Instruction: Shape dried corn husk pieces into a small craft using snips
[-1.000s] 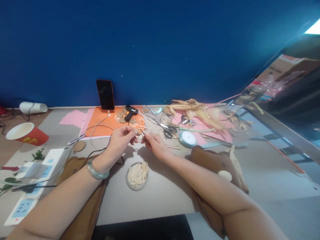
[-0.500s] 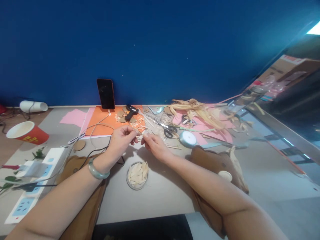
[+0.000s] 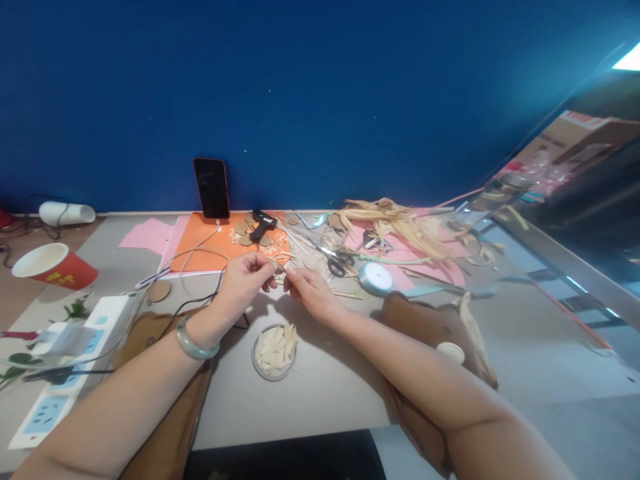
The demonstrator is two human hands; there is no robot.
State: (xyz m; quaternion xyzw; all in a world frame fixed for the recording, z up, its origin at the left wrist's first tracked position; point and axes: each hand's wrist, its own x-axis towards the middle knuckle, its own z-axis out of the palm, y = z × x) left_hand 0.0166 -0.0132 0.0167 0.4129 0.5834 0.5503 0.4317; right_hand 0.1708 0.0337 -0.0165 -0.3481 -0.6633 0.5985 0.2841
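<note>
My left hand (image 3: 249, 277), with a jade-green bangle on its wrist, is closed in a pinch at the middle of the table. Fingertip to fingertip with it, my right hand (image 3: 309, 292) pinches too. Between them is a small pale strip (image 3: 281, 268), mostly covered by the fingers. Just below the hands stands a round clear dish (image 3: 254, 360) holding cut pale husk pieces (image 3: 275, 348). Beyond them lie a black glue gun (image 3: 263, 225) and black-handled scissors (image 3: 338, 265).
A phone (image 3: 212, 188) leans on the blue wall. Dried husks (image 3: 385, 212), pink paper and a ribbon spool (image 3: 376, 278) lie to the right. A power strip (image 3: 75, 373), cables and a red paper cup (image 3: 55, 265) stand left. Brown cushions (image 3: 425, 320) lie under both forearms.
The hands stay almost in place. The fingertips have shifted very slightly around the small strip, and less of it shows now.
</note>
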